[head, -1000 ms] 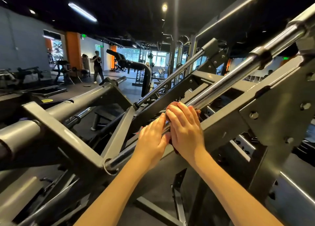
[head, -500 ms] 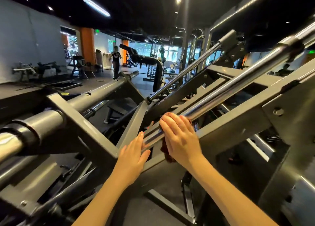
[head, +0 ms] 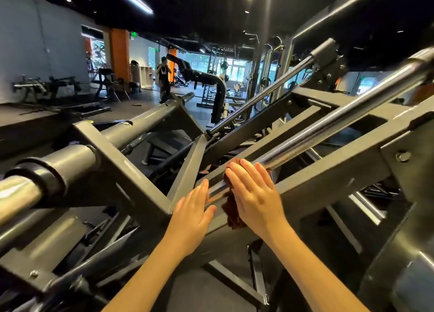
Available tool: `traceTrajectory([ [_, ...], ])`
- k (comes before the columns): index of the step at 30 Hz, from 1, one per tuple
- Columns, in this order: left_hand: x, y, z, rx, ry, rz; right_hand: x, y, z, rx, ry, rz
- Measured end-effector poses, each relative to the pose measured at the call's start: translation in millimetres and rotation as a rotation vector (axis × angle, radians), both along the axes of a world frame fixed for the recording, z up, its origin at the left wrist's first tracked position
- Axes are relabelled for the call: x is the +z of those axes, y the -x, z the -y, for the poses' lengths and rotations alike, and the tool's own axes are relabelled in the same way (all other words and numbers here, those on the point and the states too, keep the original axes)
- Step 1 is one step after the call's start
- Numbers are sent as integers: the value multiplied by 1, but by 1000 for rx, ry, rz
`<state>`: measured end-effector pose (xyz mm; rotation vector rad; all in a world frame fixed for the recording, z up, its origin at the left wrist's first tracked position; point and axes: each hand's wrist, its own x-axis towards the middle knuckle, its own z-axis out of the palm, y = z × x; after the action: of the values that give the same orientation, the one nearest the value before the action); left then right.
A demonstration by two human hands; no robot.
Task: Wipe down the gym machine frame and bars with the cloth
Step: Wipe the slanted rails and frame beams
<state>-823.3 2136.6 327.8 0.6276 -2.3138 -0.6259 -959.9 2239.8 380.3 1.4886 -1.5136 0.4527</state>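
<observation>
Fingers [head: 237,179] of the right hand [head: 254,194] lie nearly straight, pressing a dark brown terry cloth [head: 231,214] onto the slanted polished chrome bar [head: 328,128]. The grip is flat, not curled round. The left hand [head: 192,210] rests just beside it, fingers straight, touching the bar's lower stretch. Most of the cloth hides under the right palm, with a tail hanging below. The grey-painted steel machine frame [head: 328,184] runs alongside. A green wall sign [head: 135,36] is too small to read.
</observation>
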Motion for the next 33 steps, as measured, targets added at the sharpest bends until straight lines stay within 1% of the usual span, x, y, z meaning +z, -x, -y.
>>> traceTrajectory([
  [1,0,-1,1,-10,-4,6,13,3,-4,-28,-17,-40],
  [2,1,-1,2,-23,-12,14,27,8,-8,-58,10,-63],
  [3,1,-2,3,-36,-20,18,42,16,-11,-94,69,-39],
  [5,-1,-2,4,-48,-19,15,62,29,-17,-168,249,86],
  [7,-1,-3,4,-59,-20,10,55,26,-14,-210,379,183],
  [8,-2,-3,4,-64,-18,3,41,18,-7,-199,369,194],
  [11,-1,-4,5,-71,-6,2,1,-12,11,-118,128,127],
  [13,1,-4,5,-76,-9,9,7,-17,11,-116,-9,52],
  [14,1,-5,5,-81,-12,10,17,-13,7,-133,-40,-3],
  [15,2,-6,5,-90,-12,8,28,-7,2,-159,-41,-48],
  [16,2,-6,6,-99,-7,5,39,1,-3,-192,2,-71],
  [17,1,-6,7,-105,1,-5,48,11,-10,-230,67,-52],
  [19,0,-6,7,-103,6,-18,55,21,-20,-298,216,65],
  [21,0,-5,6,-91,10,-24,40,13,-13,-319,304,150],
  [23,-1,-6,4,-83,12,-29,13,-5,3,-281,240,145],
  [25,-1,-6,6,-80,35,-2,-7,-23,15,-228,98,101],
  [28,2,-9,10,-53,158,114,1,-20,11,-176,-28,19],
  [30,5,-18,14,-19,256,195,12,-10,3,-166,-33,-53],
  [31,5,-24,18,14,309,219,17,-5,-1,-165,4,-53],
  [33,4,-40,30,135,462,243,21,2,-4,-177,124,28],
])
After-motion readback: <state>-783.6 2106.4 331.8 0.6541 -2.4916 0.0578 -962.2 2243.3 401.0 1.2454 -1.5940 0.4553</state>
